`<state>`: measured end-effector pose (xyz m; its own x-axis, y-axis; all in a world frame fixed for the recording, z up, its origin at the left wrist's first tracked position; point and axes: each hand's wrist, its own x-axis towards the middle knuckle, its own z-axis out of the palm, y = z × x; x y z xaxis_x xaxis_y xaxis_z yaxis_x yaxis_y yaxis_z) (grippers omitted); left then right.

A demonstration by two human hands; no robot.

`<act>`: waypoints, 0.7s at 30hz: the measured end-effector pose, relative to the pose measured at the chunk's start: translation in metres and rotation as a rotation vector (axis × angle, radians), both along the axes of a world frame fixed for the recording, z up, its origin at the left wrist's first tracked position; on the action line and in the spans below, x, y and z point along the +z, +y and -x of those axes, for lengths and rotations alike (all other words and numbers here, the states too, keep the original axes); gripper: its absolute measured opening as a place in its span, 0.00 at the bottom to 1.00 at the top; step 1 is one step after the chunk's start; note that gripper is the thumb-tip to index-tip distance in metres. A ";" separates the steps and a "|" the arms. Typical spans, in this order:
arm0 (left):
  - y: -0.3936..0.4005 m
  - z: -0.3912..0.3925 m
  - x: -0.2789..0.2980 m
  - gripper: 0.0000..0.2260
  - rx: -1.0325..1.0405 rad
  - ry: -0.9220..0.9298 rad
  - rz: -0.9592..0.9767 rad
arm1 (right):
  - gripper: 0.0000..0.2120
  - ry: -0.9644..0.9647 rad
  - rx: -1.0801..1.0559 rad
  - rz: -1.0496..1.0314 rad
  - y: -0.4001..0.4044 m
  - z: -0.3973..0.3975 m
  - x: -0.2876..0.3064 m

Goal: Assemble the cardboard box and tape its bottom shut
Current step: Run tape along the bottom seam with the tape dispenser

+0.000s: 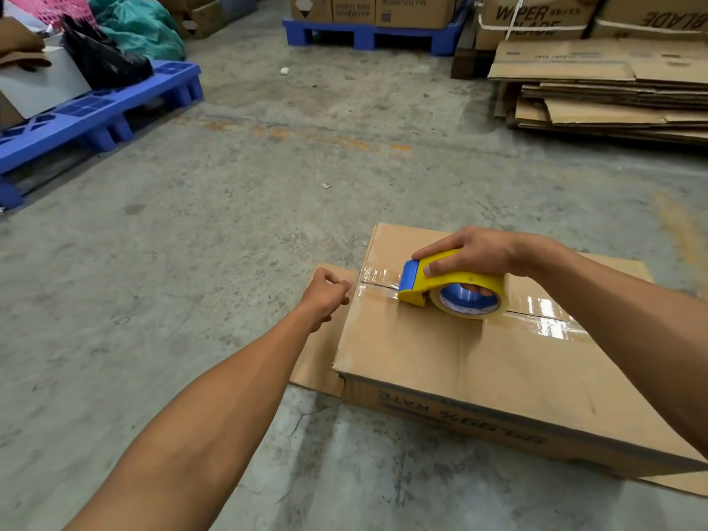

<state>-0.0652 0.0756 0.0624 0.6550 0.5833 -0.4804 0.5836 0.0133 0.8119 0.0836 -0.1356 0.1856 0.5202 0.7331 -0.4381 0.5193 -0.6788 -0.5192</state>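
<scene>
Box (479, 362) sits upside down on the floor (230, 224), near the person, with its bottom facing up. Two flaps meet in a line across the middle. Shiny tape (544, 312) already covers that line on the right part.

Right hand (475, 254) grips the yellow dispenser (440, 281) from above, with a finger poking through the blue roll (467, 297). Its blue nose is close to the left edge of the box.

Left hand (325, 291) is curled into a loose fist at that left edge. It may be pinching the tape end, but I cannot tell.

To do this step well, I think the dispenser should stay pressed flat and go straight along the line. The tape should run over the edge and down the side a little. Then tilt the nose so the teeth cut it clean, and rub the tape down.
</scene>
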 end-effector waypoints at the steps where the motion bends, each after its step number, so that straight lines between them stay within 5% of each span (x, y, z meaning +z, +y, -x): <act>1: 0.003 0.001 0.000 0.14 -0.032 0.068 -0.031 | 0.17 0.002 -0.001 0.004 0.000 0.001 0.001; 4: 0.016 0.013 -0.005 0.26 -0.097 0.284 -0.212 | 0.17 0.004 -0.002 0.009 0.000 0.002 0.001; 8: 0.008 0.030 0.002 0.22 0.023 0.032 -0.397 | 0.17 -0.007 -0.007 0.007 0.001 0.003 0.001; 12: -0.026 0.024 0.020 0.22 -0.204 -0.247 -0.553 | 0.17 -0.009 0.001 0.016 0.004 0.005 0.003; 16: -0.053 0.017 0.015 0.24 -0.530 -0.193 -0.674 | 0.17 -0.009 -0.010 0.008 0.003 0.007 0.004; 21: -0.055 0.020 0.007 0.25 -0.523 -0.197 -0.758 | 0.17 0.000 -0.016 0.004 0.004 0.006 0.004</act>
